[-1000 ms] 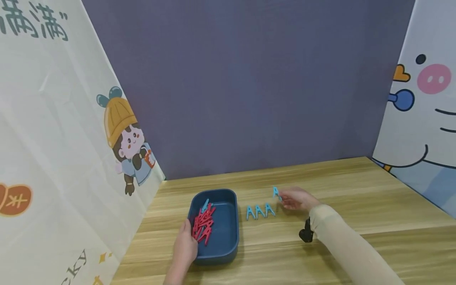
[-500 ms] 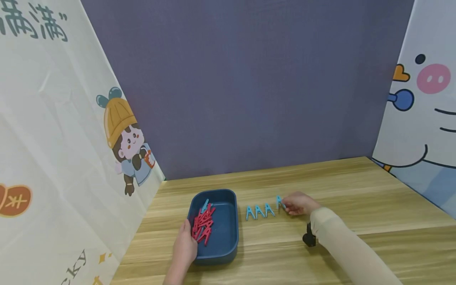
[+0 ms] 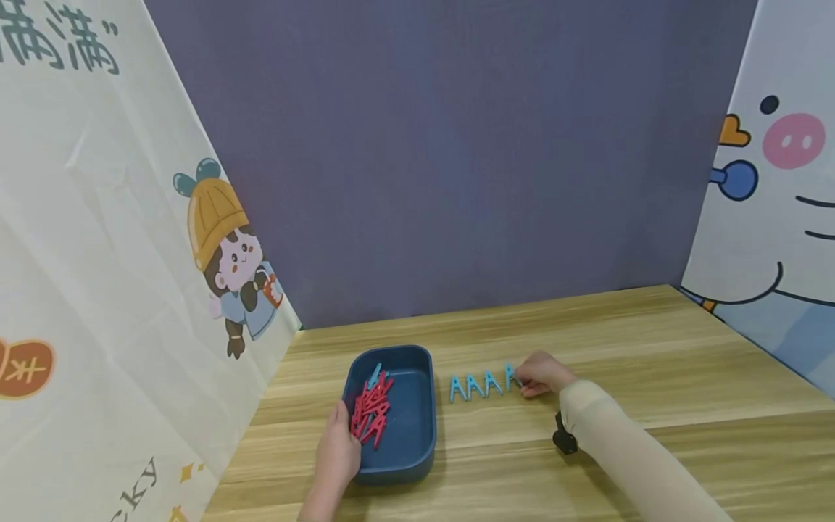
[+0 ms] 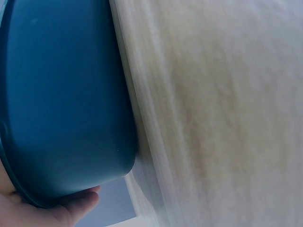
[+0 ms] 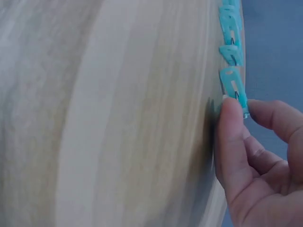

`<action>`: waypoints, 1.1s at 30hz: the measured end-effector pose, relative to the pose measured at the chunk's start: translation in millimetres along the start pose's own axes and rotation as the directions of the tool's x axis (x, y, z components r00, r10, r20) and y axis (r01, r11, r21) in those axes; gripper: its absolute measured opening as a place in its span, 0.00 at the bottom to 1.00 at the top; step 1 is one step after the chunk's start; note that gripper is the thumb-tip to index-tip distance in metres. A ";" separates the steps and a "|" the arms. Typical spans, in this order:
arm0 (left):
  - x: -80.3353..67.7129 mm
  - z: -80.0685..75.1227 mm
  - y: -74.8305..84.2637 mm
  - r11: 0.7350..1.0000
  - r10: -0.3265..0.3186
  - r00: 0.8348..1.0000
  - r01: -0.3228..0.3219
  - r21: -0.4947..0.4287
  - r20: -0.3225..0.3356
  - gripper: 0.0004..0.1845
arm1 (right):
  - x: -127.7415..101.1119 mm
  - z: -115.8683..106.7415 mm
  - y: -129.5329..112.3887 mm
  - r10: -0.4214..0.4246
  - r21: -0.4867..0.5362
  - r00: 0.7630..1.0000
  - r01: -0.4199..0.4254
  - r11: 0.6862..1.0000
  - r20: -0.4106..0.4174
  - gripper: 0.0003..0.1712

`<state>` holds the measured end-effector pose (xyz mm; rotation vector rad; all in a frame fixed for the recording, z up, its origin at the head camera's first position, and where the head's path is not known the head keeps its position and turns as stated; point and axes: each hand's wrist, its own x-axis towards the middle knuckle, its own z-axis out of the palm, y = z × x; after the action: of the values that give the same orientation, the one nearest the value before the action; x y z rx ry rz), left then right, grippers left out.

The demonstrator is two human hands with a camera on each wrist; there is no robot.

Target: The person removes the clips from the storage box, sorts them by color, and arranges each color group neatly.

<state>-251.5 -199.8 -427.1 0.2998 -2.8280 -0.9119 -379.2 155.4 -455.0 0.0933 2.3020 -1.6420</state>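
My left hand [image 3: 339, 444] grips the left wall of a dark blue plastic bin [image 3: 412, 424]; in the left wrist view its fingers [image 4: 80, 204] curl at the bin's rim. Inside the bin lies a pile of red clothespins [image 3: 372, 407], with a light blue clothespin [image 3: 375, 374] at the pile's far end. To the bin's right, three light blue clothespins [image 3: 475, 386] stand in a row, legs toward me. At that row's right end, my right hand [image 3: 545, 373] pinches another light blue clothespin [image 5: 233, 84] between thumb and fingers, its legs partly hidden by the fingertips.
The wood-grain table [image 3: 626, 341] reaches back to a dark purple-grey panel [image 3: 457, 159]. White printed sheets stand at the left [image 3: 117, 239] and right [image 3: 770, 239] sides. A black wrist device [image 3: 565, 438] hangs below the right cuff.
My right hand has brought the pinched clothespin toward me, from behind the row to its right end, level with the others. My left hand and the bin stay in place.
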 end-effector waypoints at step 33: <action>0.2 2.5 -2.9 0.999 0.039 0.999 -0.039 0.012 -0.027 0.29 | -14.7 4.8 -11.4 -0.011 -0.092 1.000 0.010 0.996 -0.001 0.04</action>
<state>-251.8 -200.7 -430.8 0.2549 -2.8049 -0.8778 -366.9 148.9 -441.7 0.0621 2.3792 -1.5385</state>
